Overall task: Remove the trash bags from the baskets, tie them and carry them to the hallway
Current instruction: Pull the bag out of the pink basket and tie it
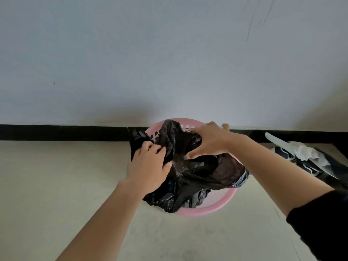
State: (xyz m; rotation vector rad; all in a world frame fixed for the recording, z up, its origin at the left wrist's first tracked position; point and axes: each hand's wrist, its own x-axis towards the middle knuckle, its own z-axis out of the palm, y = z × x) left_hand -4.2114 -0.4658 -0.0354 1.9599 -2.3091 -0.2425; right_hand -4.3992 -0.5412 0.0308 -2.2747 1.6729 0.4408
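Two bare forearms reach in from the bottom edge, the right one ending in a black sleeve (pixel 320 223). The left hand (pixel 148 164) curls its fingers round a bunched fold at the left edge of the black trash bag (pixel 197 178) and grips it tight. The right hand (pixel 209 142) lies over the far top of the same bag, with the thumb low and the fingers bent over the plastic, clutching a gathered handful. The bag sits crumpled in the round pink basket (pixel 207 210), its mouth spilling over the rim on the near and left sides. The basket stands on the pale floor (pixel 56 176), against the black baseboard (pixel 56 132) and the white wall (pixel 150 53). To the right lies a second black bag (pixel 337 172) with pale trash on top.
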